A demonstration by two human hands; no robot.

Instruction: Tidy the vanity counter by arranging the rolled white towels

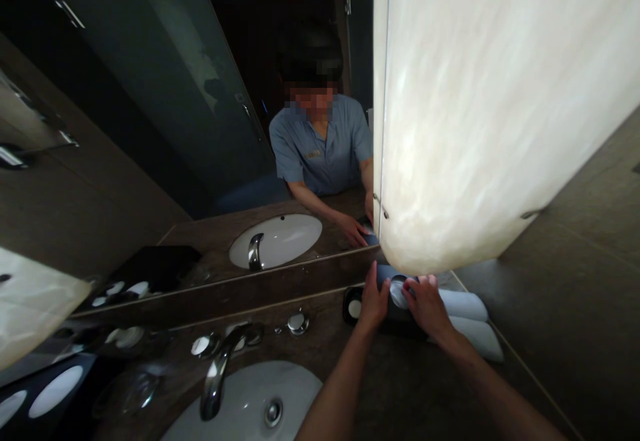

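Observation:
My left hand [375, 301] reaches over the counter at the right, its thumb against the left edge of a shiny, silvery-clear round piece [399, 292]. Its fingers stretch upward beside a blue-grey item [386, 272] behind. Thumb and fingertips of my right hand [429, 304] close on the right edge of the same round piece. What it is made of is too dark to tell. A black tray [347, 298] sits under and beside my hands, with a small round white item [354, 308] at its left end. Two rolled white towels [467, 304] lie right of my right hand.
A white sink [240, 401] with a chrome faucet [215, 374] and knob [298, 322] lies left of my arms. A large pale lamp panel [480, 121] hangs just above my hands. The mirror [150, 128] reflects me. Glassware [143, 388] stands at the lower left.

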